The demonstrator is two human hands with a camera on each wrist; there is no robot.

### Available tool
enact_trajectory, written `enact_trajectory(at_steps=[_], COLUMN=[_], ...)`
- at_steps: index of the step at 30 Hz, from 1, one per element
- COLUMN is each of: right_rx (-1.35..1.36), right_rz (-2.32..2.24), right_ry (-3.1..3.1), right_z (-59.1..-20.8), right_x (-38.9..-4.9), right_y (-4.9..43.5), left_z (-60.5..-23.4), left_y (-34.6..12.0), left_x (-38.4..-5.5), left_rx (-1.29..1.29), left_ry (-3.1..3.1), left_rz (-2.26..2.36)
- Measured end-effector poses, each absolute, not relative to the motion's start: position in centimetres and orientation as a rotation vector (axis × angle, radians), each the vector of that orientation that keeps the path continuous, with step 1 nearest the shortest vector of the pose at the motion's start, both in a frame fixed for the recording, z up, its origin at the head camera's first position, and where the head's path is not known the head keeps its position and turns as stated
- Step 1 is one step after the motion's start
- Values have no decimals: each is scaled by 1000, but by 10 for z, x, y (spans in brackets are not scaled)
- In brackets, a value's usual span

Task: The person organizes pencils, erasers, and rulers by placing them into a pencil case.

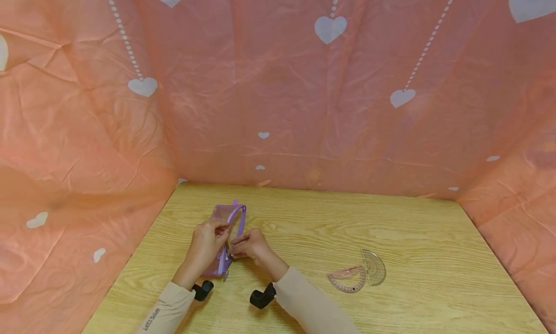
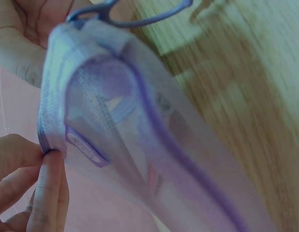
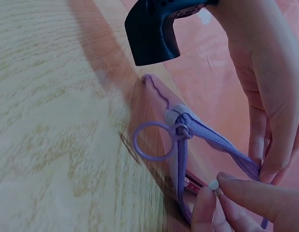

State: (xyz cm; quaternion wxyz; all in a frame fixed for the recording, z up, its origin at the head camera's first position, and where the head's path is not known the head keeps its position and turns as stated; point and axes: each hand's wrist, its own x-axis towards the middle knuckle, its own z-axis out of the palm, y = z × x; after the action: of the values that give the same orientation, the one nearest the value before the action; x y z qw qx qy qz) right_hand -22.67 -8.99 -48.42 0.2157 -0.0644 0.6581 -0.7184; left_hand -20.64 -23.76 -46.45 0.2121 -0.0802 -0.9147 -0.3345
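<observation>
A see-through purple mesh zip pouch [image 1: 223, 211] stands with its zip open at the left of the table. My left hand [image 1: 207, 242] pinches the zip edge between thumb and fingers, as the left wrist view shows close up. At the mouth of the pouch, my right hand [image 1: 252, 246] pinches a slim stick with a round white end [image 3: 214, 184]; the rest of the stick is hidden by fingers and pouch. Beside it, a red item [image 3: 193, 182] shows inside the pouch. From the zip's end hangs a purple ring [image 3: 136, 140].
On the table [image 1: 417, 237] to the right lie a pink protractor [image 1: 347, 272] and a clear protractor [image 1: 375, 266], side by side. Pink cloth [image 1: 286, 107] with white hearts walls the back and both sides. Black wrist cameras [image 1: 262, 297] hang under both forearms.
</observation>
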Motion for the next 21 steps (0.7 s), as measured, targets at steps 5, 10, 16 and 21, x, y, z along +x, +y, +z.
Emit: enact_trajectory(at_steps=[5,10,16,21], right_rx=[-197,-209,-213,-219], right_rz=[-1994,-2001,-1987,-2000], right_ry=[1831,1823,1830,1842], right_z=[-484,-486,-487,-487], right_x=[-226,-226,-226,-228], right_y=[-92,-95,-96,-94], left_z=[-464,-464,-465,-465], left_y=[-238,-239,-239,-240], left_x=[-207,-207,-207,-207], left_rx=[-221,-222,-228,-230], left_ry=[-2541,-2527,-2524,-2527], left_rz=[-929,-925,-929,-931])
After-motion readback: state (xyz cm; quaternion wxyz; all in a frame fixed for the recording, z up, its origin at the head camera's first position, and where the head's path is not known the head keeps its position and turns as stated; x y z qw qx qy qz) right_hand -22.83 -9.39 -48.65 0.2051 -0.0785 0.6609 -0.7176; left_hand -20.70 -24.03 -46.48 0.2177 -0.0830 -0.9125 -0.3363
